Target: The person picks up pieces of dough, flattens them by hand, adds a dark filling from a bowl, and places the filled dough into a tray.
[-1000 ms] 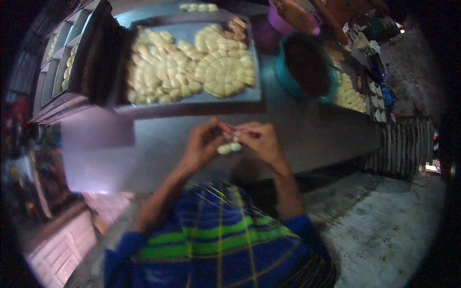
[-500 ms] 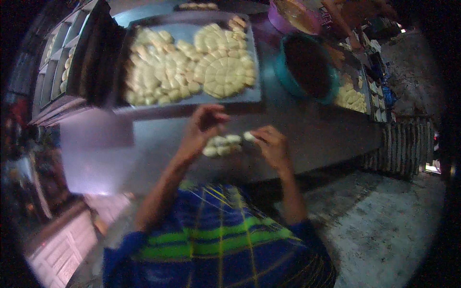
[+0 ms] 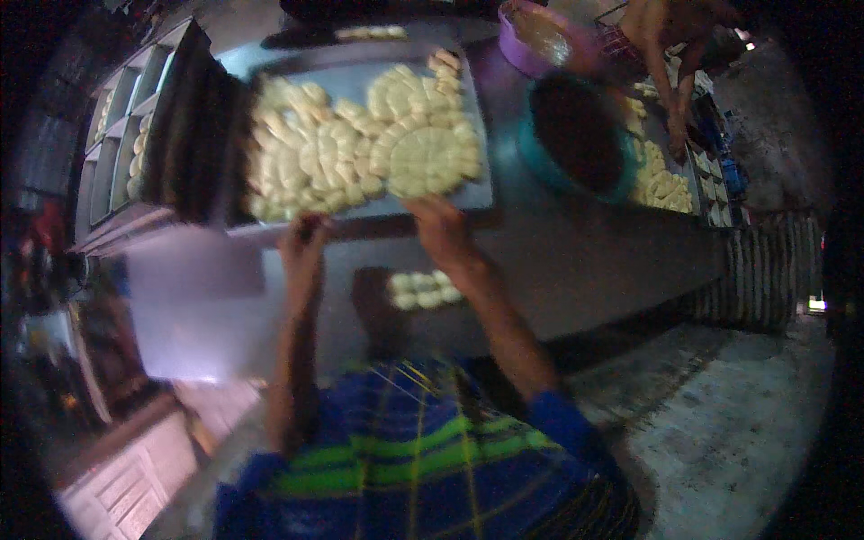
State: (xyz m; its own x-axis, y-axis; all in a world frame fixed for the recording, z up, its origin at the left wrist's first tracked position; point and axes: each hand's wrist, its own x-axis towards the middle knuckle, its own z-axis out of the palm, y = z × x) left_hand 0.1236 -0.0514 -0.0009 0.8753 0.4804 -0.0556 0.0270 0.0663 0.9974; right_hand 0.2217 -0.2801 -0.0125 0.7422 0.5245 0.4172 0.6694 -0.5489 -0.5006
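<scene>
A large tray (image 3: 360,209) on the table is crowded with pale shaped dough pieces (image 3: 310,157), some set in a round flower-like pattern (image 3: 423,148). My right hand (image 3: 441,229) reaches over the tray's near edge, its fingertips at the dough below that round; the back of the hand hides what they grip, if anything. At the near left edge of the tray, my left hand (image 3: 304,243) is raised with its fingers curled in; blur and shadow hide anything inside them. On the table between my forearms lies a small cluster of dough balls (image 3: 423,290) in two rows.
A teal tub (image 3: 526,144) with dark contents and a purple basin (image 3: 522,45) stand right of the tray. Racks (image 3: 135,117) holding dough rise at the left. Another person's arms (image 3: 670,99) reach over more dough (image 3: 661,184) at the far right.
Both hands have moved away from the dough cluster and forward to the tray, the left also leftward. The piece the right hand pinched beside the cluster no longer shows there.
</scene>
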